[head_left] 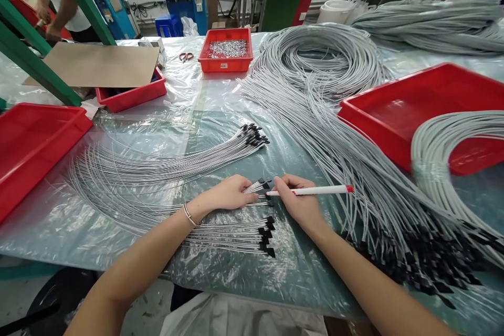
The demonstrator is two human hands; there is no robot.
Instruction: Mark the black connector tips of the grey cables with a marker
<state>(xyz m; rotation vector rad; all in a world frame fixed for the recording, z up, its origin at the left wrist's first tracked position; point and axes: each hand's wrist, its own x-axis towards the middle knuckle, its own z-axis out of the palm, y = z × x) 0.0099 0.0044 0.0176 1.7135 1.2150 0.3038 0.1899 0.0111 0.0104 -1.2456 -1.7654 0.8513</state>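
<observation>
My left hand (pixel 233 192) is closed around a few thin grey cables (pixel 255 187) close to their black-tipped ends. Facing it, my right hand (pixel 297 200) grips a white pen with red ends (pixel 325 189), its tip touching or very near the black ends by my left fingers. Nearer to me, several more cables lie side by side with black connectors (pixel 266 236) pointing right. Beyond my left hand rests a bundle of cables (pixel 205 161) whose black ends (pixel 254 135) are gathered together. These cables curve round at the left.
A red tray of small metal parts (pixel 227 49) stands at the back, beside red-handled scissors (pixel 186 56). Large grey cable coils (pixel 315 60) spread over the right side, near a red bin (pixel 417 94). Another red bin (pixel 35 142) sits left, below green posts. A person (pixel 66 0) stands behind.
</observation>
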